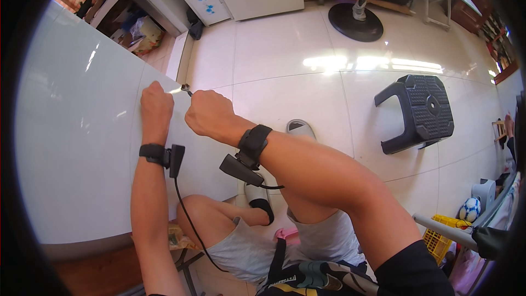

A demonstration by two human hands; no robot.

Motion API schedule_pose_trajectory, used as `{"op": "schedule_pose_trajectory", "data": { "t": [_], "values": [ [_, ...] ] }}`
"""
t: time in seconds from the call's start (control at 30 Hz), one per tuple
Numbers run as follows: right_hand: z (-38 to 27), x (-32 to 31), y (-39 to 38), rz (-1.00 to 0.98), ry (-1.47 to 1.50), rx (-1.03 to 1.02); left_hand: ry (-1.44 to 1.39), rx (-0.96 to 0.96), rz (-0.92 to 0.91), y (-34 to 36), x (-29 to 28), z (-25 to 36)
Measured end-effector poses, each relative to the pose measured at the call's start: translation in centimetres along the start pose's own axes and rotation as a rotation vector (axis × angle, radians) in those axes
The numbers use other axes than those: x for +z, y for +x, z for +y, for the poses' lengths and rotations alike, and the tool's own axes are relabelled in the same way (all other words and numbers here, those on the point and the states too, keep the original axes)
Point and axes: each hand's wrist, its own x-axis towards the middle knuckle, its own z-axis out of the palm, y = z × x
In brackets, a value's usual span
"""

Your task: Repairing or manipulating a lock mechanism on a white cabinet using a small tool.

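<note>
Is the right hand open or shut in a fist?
Shut: the right hand has its fingers curled under, and a small shiny piece pokes out. The rest is hidden.

One wide fisheye camera is looking down and forward from the person's head, forearms [149, 203] are entering close up from below, left hand [156, 105] and right hand [210, 114] are showing farther out, floor [279, 98] is spreading beyond

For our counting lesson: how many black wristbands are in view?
2: the left wristband, worn just behind the left hand, and the right wristband, worn just behind the right hand.
</note>
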Motion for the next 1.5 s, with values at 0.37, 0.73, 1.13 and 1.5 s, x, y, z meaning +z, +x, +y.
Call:
{"op": "schedule_pose_trajectory", "data": {
  "t": [0.37,0.73,1.13,1.5],
  "values": [
    [-1.7,3.9,-4.3,-0.138,-0.015,-0.437,0.068,-0.127,-0.259,-13.9,-6.2,-2.1],
    [-3.4,6.6,-12.8,-0.145,-0.013,-0.692,-0.391,-0.583,0.142,-27.9,-12.8,-2.4],
    [-3.3,9.7,-14.4,-0.174,0.019,-0.687,-0.708,-0.775,0.425,-31.9,-10.1,-2.2],
    [-5.2,7.4,-15.9,-0.374,-0.015,-0.681,-0.764,-0.799,0.467,-31.6,-9.9,-0.6]
  ]
}}
